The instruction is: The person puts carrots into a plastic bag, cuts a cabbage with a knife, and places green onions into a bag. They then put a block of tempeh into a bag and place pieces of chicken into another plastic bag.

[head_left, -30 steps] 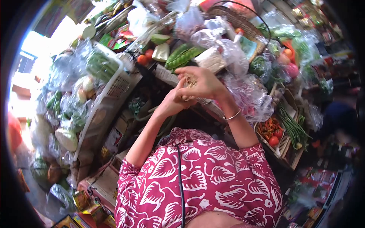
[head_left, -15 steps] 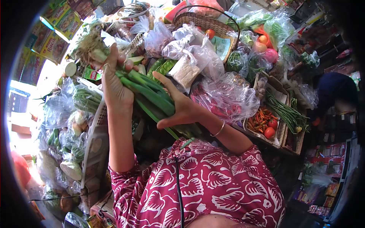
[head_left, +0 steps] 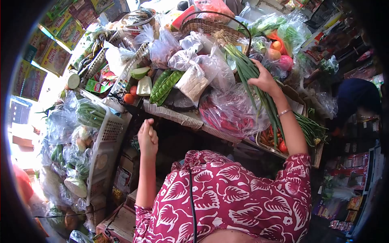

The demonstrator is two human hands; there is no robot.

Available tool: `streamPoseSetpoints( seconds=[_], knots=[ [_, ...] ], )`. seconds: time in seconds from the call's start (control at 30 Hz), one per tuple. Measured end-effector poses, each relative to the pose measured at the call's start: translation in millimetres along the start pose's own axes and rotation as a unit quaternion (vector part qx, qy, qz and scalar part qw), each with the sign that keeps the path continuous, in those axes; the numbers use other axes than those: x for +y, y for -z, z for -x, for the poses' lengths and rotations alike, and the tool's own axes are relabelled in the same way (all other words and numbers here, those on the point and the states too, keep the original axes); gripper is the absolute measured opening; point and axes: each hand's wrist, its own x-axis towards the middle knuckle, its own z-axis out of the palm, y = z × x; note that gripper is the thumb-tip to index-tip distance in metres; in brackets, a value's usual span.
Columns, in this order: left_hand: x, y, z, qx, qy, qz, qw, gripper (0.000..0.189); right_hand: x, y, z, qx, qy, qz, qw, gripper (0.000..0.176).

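A bunch of spring onions [head_left: 244, 73], in both hands half a second ago, now sits only in the right hand [head_left: 265, 81], grip closed round the stalks above bagged red chillies [head_left: 233, 115], while the left hand [head_left: 148, 137] has dropped, fist curled, beside the counter [head_left: 174, 115]

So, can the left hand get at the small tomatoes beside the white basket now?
Probably yes: the left hand hangs close to the small tomatoes, nothing lies between, though it is closed in a fist.
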Motion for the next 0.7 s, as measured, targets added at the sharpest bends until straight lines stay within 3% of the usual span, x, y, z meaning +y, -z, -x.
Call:
streamPoseSetpoints(
  seconds=[0.07,0.1,0.13,0.2,0.27,0.3,0.33,0.4,0.43,0.47,0.53,0.57,0.6,0.63,0.67,0.7],
  knots=[
    [-35,18,3,0.102,0.024,0.105,0.989,0.042,3,-5,-10,0.016,0.002,0.034,0.999,0.080],
    [-24,-20,9,0.164,0.056,0.144,0.974,0.053,-10,-14,-16,0.086,0.050,0.198,0.975,0.077],
    [-23,-31,6,0.164,0.055,0.145,0.974,0.053,-25,-24,-22,0.154,0.096,0.355,0.917,0.074],
    [-27,-45,3,0.004,0.074,0.261,0.962,0.057,-75,-48,-21,0.084,0.208,0.127,0.966,0.067],
    [-24,-75,-14,-0.047,0.090,0.273,0.957,0.058,-94,-108,-8,0.068,0.358,0.061,0.929,0.056],
    [-22,-95,-22,-0.097,0.102,0.287,0.948,0.060,-119,-128,13,0.039,0.379,0.047,0.924,0.052],
    [-15,-127,-22,-0.012,0.113,0.214,0.970,0.062,-142,-143,37,0.010,0.399,0.033,0.916,0.047],
    [-22,-154,-28,-0.219,0.047,0.250,0.942,0.063,-151,-167,61,-0.024,0.487,0.046,0.872,0.040],
    [-16,-167,-22,-0.279,0.056,0.275,0.918,0.066,-145,-168,60,-0.021,0.484,0.045,0.873,0.040],
    [-17,-172,-19,-0.279,0.060,0.273,0.919,0.066,-136,-168,55,0.015,0.486,-0.010,0.874,0.037],
    [-19,-182,-18,-0.155,-0.008,0.156,0.975,0.069,-102,-167,27,0.052,0.485,-0.065,0.870,0.034],
    [-4,-193,-1,-0.127,0.092,0.206,0.966,0.069,-74,-166,4,0.043,0.403,-0.034,0.914,0.035],
    [1,-202,14,-0.124,0.102,0.202,0.966,0.069,-57,-167,-2,0.033,0.313,-0.005,0.949,0.037],
    [1,-214,25,-0.149,-0.017,0.075,0.986,0.070,-55,-168,0,0.037,0.308,-0.005,0.951,0.037],
    [-4,-228,30,-0.172,-0.140,-0.054,0.974,0.072,-56,-172,-1,0.022,0.131,-0.330,0.935,0.038],
    [-19,-249,35,-0.139,-0.330,-0.196,0.913,0.076,-58,-180,5,0.004,-0.067,-0.613,0.787,0.039]
  ],
)
